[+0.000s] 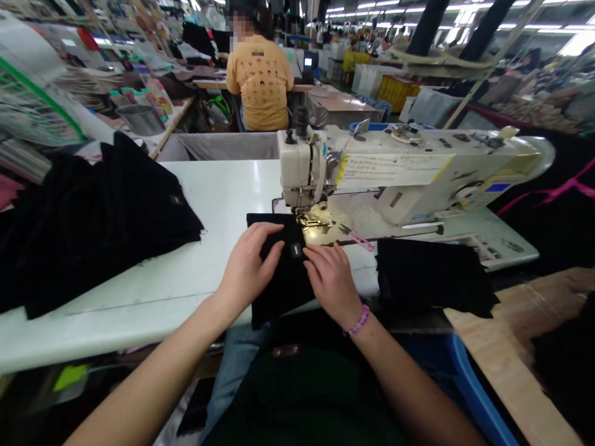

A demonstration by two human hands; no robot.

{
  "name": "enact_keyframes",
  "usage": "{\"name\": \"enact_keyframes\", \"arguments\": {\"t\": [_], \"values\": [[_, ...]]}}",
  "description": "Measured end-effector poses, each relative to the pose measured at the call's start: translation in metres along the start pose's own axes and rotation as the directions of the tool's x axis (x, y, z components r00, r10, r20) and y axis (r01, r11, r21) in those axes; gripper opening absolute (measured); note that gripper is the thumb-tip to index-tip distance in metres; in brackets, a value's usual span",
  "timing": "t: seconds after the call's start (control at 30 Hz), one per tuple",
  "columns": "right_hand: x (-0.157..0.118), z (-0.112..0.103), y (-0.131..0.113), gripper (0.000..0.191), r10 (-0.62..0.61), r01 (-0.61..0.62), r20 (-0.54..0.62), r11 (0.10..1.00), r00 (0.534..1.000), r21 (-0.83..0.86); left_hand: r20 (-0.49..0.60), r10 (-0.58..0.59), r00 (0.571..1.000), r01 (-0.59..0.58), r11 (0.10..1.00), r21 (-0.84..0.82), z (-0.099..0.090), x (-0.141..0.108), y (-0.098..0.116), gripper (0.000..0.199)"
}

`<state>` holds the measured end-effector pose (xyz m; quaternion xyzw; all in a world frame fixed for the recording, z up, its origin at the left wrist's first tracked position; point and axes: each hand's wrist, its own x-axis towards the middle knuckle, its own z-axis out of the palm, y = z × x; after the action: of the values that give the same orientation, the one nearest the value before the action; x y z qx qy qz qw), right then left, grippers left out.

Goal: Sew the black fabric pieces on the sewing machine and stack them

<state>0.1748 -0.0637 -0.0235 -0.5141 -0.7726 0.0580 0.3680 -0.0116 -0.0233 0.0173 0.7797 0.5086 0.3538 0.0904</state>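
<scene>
A black fabric piece lies on the sewing table, its far edge by the needle area of the sewing machine. On it, near its right edge, sits a small black label with light lettering. My left hand rests on the fabric, thumb and index finger apart. With fingers and thumb close together, my right hand grips the fabric's right edge beside the label. Pink-handled thread snips lie on the machine bed, right of the presser foot.
On the left of the table is a heap of black fabric pieces. More black pieces are stacked at the right. A blue bin stands below. Ahead, a person in an orange shirt sits facing away.
</scene>
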Motion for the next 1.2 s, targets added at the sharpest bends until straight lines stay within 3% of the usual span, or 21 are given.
{"name": "enact_keyframes", "arguments": {"t": [0.07,0.13,0.23,0.33,0.4,0.5,0.63,0.83,1.03,1.2], "values": [[-0.013,-0.008,-0.011,0.028,-0.089,0.095,-0.07,0.992,0.994,0.079,-0.188,-0.018,0.982,-0.004,0.993,-0.115,-0.01,-0.042,0.005,0.013],[-0.025,-0.014,-0.024,0.035,-0.199,0.207,-0.07,0.969,0.978,0.136,-0.274,-0.061,0.96,0.008,0.981,-0.193,-0.014,-0.084,0.008,0.012],[-0.036,-0.011,-0.039,0.042,-0.347,0.34,0.011,0.925,0.938,0.167,-0.25,-0.082,0.965,0.033,0.98,-0.197,-0.009,-0.135,0.009,0.02],[-0.038,0.003,-0.047,0.033,-0.403,0.391,0.061,0.907,0.913,0.155,-0.158,-0.203,0.966,0.193,0.979,-0.072,-0.001,-0.16,0.01,0.024],[-0.037,0.013,-0.049,0.022,-0.398,0.387,0.05,0.909,0.916,0.151,-0.13,-0.294,0.947,0.293,0.956,-0.03,0.003,-0.163,0.011,0.02],[-0.034,0.02,-0.05,0.014,-0.392,0.388,-0.009,0.908,0.92,0.159,-0.134,-0.336,0.932,0.334,0.942,-0.036,0.003,-0.157,0.016,0.013],[-0.033,0.019,-0.053,0.015,-0.38,0.389,-0.084,0.902,0.921,0.188,-0.137,-0.364,0.921,0.354,0.931,-0.093,-0.003,-0.145,0.022,0.01],[-0.032,0.018,-0.057,0.018,-0.372,0.385,-0.107,0.905,0.922,0.178,-0.142,-0.423,0.895,0.399,0.901,-0.168,-0.003,-0.14,0.027,0.011],[-0.032,0.019,-0.054,0.029,-0.421,0.431,-0.102,0.896,0.901,0.107,-0.231,-0.381,0.895,0.33,0.916,-0.229,-0.004,-0.143,0.03,0.018],[-0.032,0.018,-0.054,0.031,-0.427,0.433,-0.077,0.894,0.901,0.113,-0.228,-0.343,0.911,0.296,0.93,-0.216,-0.006,-0.143,0.03,0.017]]}}
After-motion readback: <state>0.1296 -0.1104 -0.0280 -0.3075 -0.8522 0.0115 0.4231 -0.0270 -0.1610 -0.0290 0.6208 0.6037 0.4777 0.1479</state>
